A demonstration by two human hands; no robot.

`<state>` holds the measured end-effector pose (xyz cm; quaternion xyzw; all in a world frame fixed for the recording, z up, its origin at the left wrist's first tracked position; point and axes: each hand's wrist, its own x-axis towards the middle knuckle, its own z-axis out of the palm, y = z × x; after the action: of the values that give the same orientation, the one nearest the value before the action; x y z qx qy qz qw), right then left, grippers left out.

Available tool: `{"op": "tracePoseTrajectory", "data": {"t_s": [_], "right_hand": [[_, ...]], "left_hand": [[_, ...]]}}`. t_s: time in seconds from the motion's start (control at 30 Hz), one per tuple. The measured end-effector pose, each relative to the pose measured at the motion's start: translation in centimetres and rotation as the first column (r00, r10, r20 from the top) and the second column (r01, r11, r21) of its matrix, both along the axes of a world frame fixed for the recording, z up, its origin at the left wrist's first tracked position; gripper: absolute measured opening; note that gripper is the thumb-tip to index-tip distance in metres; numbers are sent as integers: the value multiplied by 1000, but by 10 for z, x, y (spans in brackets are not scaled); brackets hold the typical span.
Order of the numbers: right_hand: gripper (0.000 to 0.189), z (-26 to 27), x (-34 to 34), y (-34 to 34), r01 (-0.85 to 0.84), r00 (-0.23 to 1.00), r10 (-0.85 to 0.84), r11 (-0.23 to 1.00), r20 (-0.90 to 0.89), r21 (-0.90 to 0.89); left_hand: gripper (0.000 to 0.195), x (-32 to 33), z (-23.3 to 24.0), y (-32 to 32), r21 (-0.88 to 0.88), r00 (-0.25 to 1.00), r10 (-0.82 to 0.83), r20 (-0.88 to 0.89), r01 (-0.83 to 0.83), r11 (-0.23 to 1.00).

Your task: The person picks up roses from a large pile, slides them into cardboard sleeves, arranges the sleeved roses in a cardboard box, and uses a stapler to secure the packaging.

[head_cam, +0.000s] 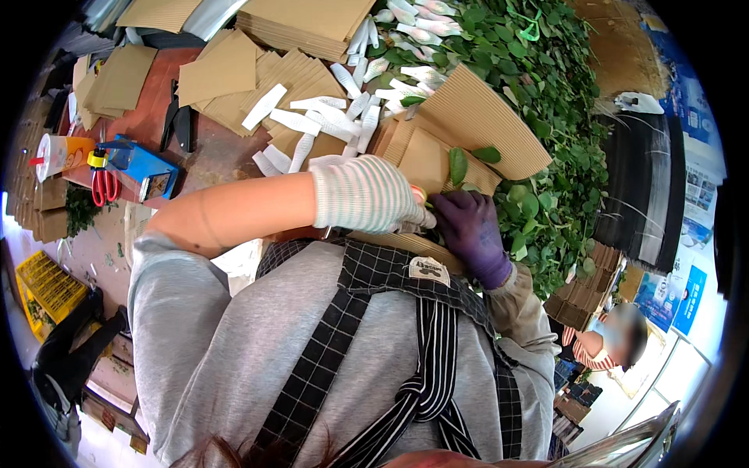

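My left hand [374, 196], in a white knit glove with green and pink stripes, reaches across in front of my chest. Its fingers are closed around a small orange-red flower head [418, 193], only part of which shows. Just to its right is my right hand [470, 231], in a purple glove with fingers curled. Its fingertips meet a yellow-green bit of plant, but its grip is hidden. Two green leaves [458, 166] stick up above the purple glove. Behind both hands stand brown corrugated cardboard sheets [483, 120], one propped at a slant.
White foam net sleeves [333, 120] lie in a heap on flat cardboard pieces [217, 69]. Leafy stems [550, 88] pile up at the right, near netted buds [418, 34]. Leftward are a blue tool [143, 164], red-handled scissors [105, 186], and a cup [61, 155]. A person [603, 345] is at lower right.
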<state>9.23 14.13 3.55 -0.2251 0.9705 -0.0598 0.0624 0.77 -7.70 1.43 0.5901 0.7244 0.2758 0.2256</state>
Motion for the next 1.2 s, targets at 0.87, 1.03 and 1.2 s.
{"op": "tracePoseTrajectory", "data": {"t_s": [0.87,1.03,1.2], "right_hand": [[20,170,48,129,314,268,-168,946,-949,-79],[37,196,39,54,162,591,-664,654,-458,-739],[33,37,-1,22,-31,992,24,998,-128,-53]], "left_hand": [[31,-4,22,27,-404,958,-229,-172,143,903],[47,-8,-7,4,-246,990,-103,97,124,961],[51,-10,-5,8,-333,986,-166,36,168,928]]}}
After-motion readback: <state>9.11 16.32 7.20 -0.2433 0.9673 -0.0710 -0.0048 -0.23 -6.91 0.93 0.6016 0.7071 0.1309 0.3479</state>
